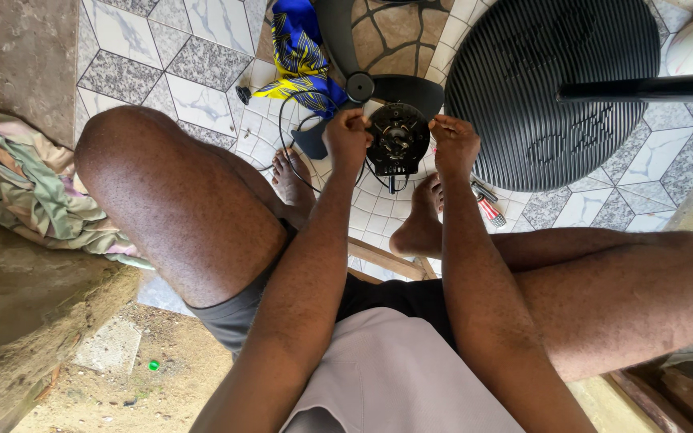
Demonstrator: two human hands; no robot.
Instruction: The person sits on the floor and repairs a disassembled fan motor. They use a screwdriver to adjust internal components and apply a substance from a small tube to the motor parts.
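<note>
A floor of grey and white marbled hexagon tiles (202,48) lies under a seated person's bare legs and feet. Between the two hands sits a small round black fan motor housing (397,138), held up just above the feet. The left hand (346,138) is closed on the housing's left rim, fingers curled tight against it. The right hand (454,144) presses on the right rim, its fingertips pinched at the edge; whether they hold some small part there cannot be told. Black wires (290,120) loop away from the left of the housing. Just beyond the motor lies a black plastic fan blade (360,80) with its round hub. To the right of the right hand stands a large round black ribbed fan base (539,88) with a black pole (643,88) across it. Below that hand, a red-handled screwdriver (488,208) lies on the tiles. Beyond the left hand rests a blue and yellow patterned cloth (298,48), and far left a crumpled pastel cloth (34,188).
</note>
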